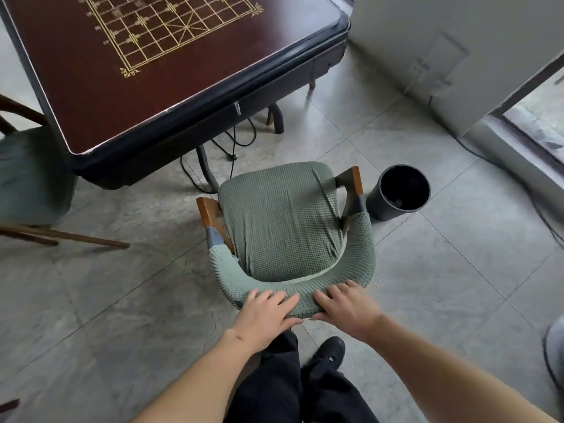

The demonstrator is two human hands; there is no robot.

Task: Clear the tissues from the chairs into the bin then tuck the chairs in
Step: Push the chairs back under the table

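Observation:
A wooden chair (279, 221) with a green knitted cover stands in front of me, its seat bare, a little way out from the table (171, 96). My left hand (267, 314) and my right hand (348, 306) lie side by side on the padded backrest, fingers over its top and thumbs under its near edge. A dark round bin (396, 206) stands on the floor just right of the chair, with something pale at its bottom.
The dark red table has a gold board grid on top and cables hanging beneath it. A second green chair (27, 178) stands at the left edge. A grey wall and a doorway (537, 123) are at the right. My legs and shoes (326, 358) are below.

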